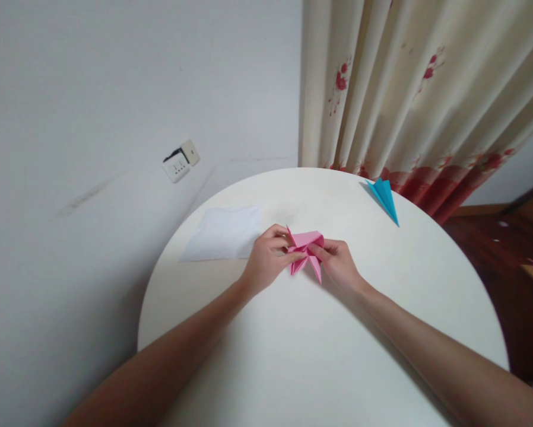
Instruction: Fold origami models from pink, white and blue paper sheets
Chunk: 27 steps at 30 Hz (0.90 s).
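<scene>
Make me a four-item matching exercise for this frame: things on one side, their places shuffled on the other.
1. pink folded paper
2. blue paper plane
3. white sheet
4. wall socket

A. lying on the table, left of both hands
B. near the table's edge on the curtain side
C. held by left hand and right hand
D. on the wall

Pairs: 1-C, 2-B, 3-A, 4-D

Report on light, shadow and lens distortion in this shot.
In the head view, light is soft, without harsh glare; a blurred shadow falls beside the right forearm on the round white table; the floral curtain slants outward, suggesting wide-angle distortion; creases in the pink folded paper look slightly soft.
</scene>
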Each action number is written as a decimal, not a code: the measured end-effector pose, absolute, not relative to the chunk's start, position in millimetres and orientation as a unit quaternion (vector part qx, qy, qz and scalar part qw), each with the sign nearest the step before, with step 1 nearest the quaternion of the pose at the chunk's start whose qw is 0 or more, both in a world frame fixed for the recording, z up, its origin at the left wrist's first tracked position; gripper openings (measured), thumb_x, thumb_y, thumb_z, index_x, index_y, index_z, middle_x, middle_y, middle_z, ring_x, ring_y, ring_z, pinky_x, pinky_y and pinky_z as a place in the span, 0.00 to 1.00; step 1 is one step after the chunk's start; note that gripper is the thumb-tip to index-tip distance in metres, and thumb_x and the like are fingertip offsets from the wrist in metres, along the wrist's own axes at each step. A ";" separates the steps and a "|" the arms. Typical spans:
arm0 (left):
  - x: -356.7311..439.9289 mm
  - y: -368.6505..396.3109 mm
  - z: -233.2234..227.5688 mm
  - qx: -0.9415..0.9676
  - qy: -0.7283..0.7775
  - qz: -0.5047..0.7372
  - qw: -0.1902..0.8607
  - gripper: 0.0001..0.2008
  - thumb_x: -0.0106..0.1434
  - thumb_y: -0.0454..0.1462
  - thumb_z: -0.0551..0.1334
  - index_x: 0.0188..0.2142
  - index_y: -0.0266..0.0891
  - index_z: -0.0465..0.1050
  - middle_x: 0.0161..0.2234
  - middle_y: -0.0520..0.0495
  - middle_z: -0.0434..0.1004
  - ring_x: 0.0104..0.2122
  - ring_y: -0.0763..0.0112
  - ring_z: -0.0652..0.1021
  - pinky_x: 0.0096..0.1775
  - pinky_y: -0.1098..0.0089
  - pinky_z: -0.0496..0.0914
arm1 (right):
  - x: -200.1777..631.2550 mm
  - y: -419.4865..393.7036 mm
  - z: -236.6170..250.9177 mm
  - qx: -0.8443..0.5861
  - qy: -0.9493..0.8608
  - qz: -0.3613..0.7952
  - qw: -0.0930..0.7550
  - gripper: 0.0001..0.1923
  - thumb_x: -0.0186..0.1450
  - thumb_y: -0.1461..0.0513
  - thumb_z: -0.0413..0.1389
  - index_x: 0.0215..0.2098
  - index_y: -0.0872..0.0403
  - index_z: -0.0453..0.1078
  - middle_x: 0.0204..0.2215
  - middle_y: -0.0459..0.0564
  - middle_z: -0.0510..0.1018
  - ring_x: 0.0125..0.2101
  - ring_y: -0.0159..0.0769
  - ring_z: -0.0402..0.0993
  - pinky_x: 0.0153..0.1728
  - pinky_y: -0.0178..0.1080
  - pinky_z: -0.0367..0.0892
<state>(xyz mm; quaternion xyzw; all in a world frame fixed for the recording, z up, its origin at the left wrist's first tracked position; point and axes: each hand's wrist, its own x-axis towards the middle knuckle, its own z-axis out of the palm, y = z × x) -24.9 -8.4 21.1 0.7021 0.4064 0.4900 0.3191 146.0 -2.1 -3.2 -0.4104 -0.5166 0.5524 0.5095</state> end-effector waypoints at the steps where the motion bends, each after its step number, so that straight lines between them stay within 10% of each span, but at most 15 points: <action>1: -25.8 -7.7 21.2 0.700 0.404 0.488 0.331 0.07 0.54 0.42 0.72 0.30 0.41 0.82 0.36 0.44 0.71 0.36 0.67 0.75 0.35 0.70 0.73 | 145.9 -2.5 -3.9 -0.408 -0.519 0.552 0.510 0.17 0.56 0.50 0.62 0.23 0.56 0.75 0.22 0.48 0.76 0.24 0.33 0.66 0.28 0.37 0.60; 27: -24.3 -13.1 24.6 0.692 0.430 0.450 0.366 0.10 0.53 0.40 0.73 0.30 0.35 0.78 0.36 0.47 0.70 0.32 0.73 0.74 0.32 0.75 0.71 | 146.8 -7.4 -6.2 -0.410 -0.566 0.512 0.499 0.12 0.60 0.61 0.54 0.22 0.57 0.71 0.18 0.43 0.67 0.21 0.28 0.57 0.22 0.33 0.51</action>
